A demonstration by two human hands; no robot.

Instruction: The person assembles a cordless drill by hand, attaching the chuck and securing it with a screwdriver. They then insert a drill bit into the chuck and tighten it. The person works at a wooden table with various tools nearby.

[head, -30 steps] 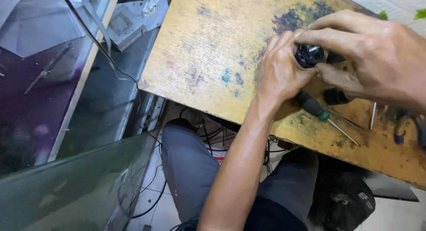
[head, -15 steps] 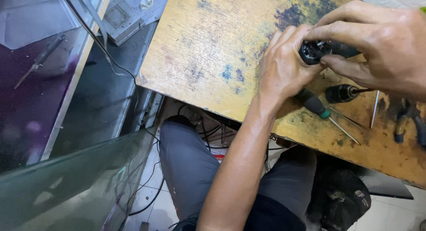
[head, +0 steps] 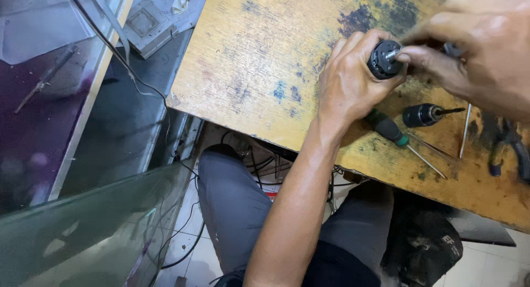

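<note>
At nine o'clock we see a glass panel [head: 94, 221] beside the worn wooden table [head: 265, 72]. Our left hand [head: 348, 91] is clenched around a small black motor [head: 385, 59] at one o'clock on the table — our right hand [head: 475, 55] pinches its metal shaft end. Just below, at three o'clock, lie a green-handled screwdriver [head: 395, 133], a black drill chuck [head: 422, 115] and pliers [head: 510, 154]
</note>
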